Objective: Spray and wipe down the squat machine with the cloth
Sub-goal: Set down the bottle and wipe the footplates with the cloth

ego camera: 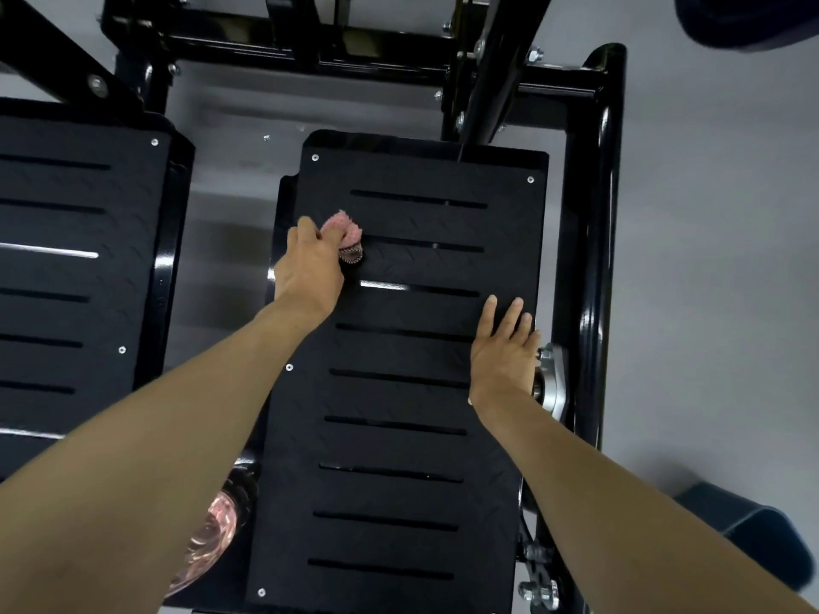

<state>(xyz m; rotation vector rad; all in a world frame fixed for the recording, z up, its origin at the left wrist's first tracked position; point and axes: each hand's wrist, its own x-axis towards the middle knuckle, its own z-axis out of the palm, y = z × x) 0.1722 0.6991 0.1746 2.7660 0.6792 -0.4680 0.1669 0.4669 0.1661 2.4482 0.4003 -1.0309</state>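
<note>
The pink cloth (343, 232) is gripped, bunched, in the curled fingers of the left hand (308, 270) and pressed onto the slotted footplate (399, 436) near its far left corner. The right hand (503, 347) is laid flat on the plate's right edge, fingers straight and holding nothing, apparently as a brace.

The wiping step is judged to be in hand. Whether spray has been applied cannot be told, as no wet sheen is clearly seen on the black tread. Most of the plate lies nearer than the cloth, so long strokes across and toward the body are expected to be called for next, with pressure kept so that slots and tread are not skipped. The right hand would have to be lifted for its edge to be reached.

A second footplate (79, 259) is seen to the left, apart from the first, and both are bounded by the glossy black frame of the squat machine (600, 192). A pinkish shiny object (212, 529) is half hidden beneath the left forearm and cannot be identified. A silver bearing bracket (556, 383) sits just beside the right wrist.
</note>
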